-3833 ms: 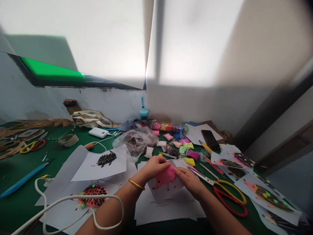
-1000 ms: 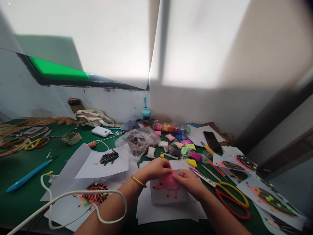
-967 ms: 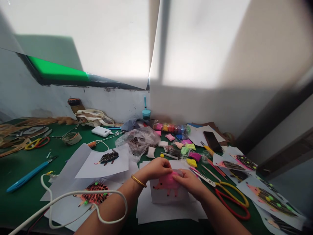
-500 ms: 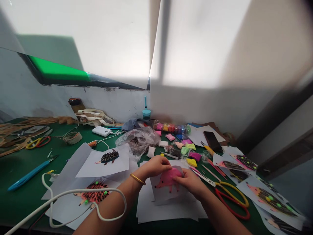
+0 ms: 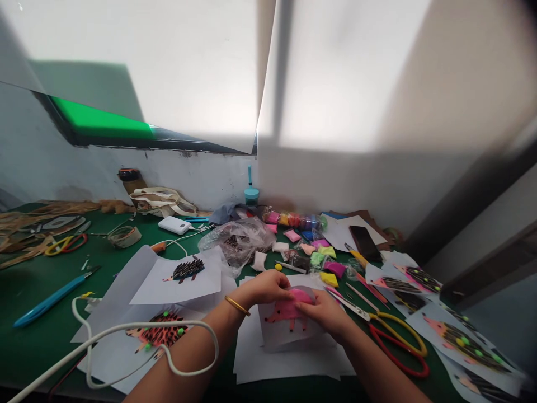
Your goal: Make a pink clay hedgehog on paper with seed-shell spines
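A pink clay animal, with a dark eye, a dark snout tip and short legs, lies flat on a small sheet of paper. My left hand, with a gold bangle on its wrist, is closed at the sheet's upper left edge, fingertips beside the pink back. My right hand grips the right side, its thumb over the clay. What exactly the left fingertips press on is partly hidden. The held sheet is tilted above a stack of white paper.
Scissors with red and yellow handles lie to the right, near finished hedgehog pictures. Behind are coloured clay packets, a plastic bag and a phone. A white cable loops over my left forearm.
My left hand has shifted slightly left and down along the sheet's upper edge. The sheet with the pink animal has moved slightly left. My right hand keeps its grip.
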{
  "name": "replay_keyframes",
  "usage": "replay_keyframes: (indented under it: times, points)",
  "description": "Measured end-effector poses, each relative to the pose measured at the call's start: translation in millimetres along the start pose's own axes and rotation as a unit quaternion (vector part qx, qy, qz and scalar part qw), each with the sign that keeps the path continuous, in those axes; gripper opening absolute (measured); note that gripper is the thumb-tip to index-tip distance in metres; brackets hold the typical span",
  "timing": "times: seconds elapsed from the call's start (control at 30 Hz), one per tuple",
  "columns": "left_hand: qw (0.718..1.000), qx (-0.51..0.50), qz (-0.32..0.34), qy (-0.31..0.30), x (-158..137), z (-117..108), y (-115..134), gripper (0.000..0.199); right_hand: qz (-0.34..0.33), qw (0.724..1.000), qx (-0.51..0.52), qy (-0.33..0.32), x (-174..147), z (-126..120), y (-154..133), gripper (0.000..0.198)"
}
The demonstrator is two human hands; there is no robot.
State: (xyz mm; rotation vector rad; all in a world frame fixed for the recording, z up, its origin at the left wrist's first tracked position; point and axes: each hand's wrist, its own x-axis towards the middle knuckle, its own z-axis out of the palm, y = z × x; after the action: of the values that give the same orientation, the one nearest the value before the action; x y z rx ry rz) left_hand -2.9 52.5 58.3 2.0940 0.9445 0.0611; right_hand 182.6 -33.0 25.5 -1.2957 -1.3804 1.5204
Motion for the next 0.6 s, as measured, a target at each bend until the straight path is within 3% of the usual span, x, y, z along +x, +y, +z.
replay_keyframes:
  times: [0.23, 0.6]
  points:
    - [0.999, -0.038, -0.002, 0.017, 0.0, -4.0, -6.7, 0.034, 0.007, 0.999, 0.032, 0.024, 2.8, -5.6, 5.3, 0.044]
    - [0.999, -0.040, 0.004, 0.008, 1.7, -1.6, -9.3, 0.028, 0.017, 0.998, 0.055, 0.006, 2.8, 0.4, 5.8, 0.040]
